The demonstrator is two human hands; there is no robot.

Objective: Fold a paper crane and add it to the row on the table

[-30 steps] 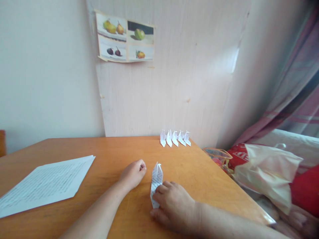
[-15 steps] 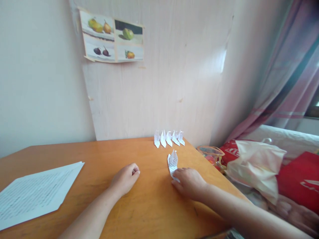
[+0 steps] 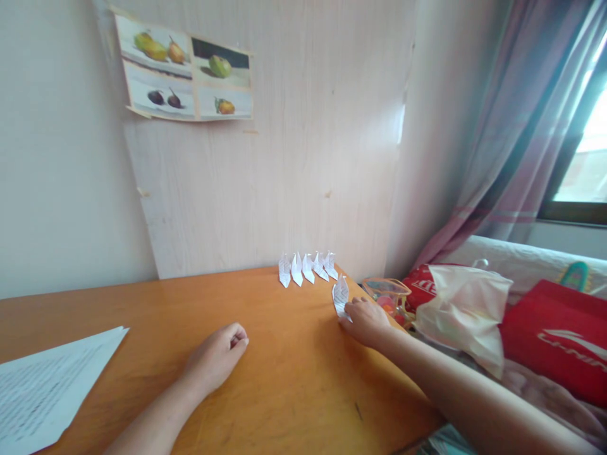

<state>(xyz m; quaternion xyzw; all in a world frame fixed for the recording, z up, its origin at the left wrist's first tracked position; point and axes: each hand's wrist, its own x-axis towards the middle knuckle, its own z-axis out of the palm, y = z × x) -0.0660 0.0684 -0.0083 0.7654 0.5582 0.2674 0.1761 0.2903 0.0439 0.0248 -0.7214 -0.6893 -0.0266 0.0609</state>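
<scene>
My right hand [image 3: 367, 321] grips the near end of a folded paper swan [image 3: 341, 296] close to the table's right edge. The swan is white with printed text, and its neck points up; my fingers cover its lower right part. Behind it, several similar paper swans [image 3: 308, 270] stand in a row at the back of the wooden table [image 3: 275, 385]. My left hand [image 3: 220, 354] rests on the table left of centre, its fingers curled, and I cannot make out anything in them.
A stack of printed sheets [image 3: 57, 385] lies at the left. Beyond the right edge are a clear plastic bag [image 3: 386, 287], a cream bag [image 3: 462, 309] and a red bag [image 3: 554, 328]. A board with fruit pictures [image 3: 184, 69] stands behind the table.
My right hand has carried the paper swan away from me and to the right, nearer the row and the table edge. My left hand stays curled on the table. The view has turned right.
</scene>
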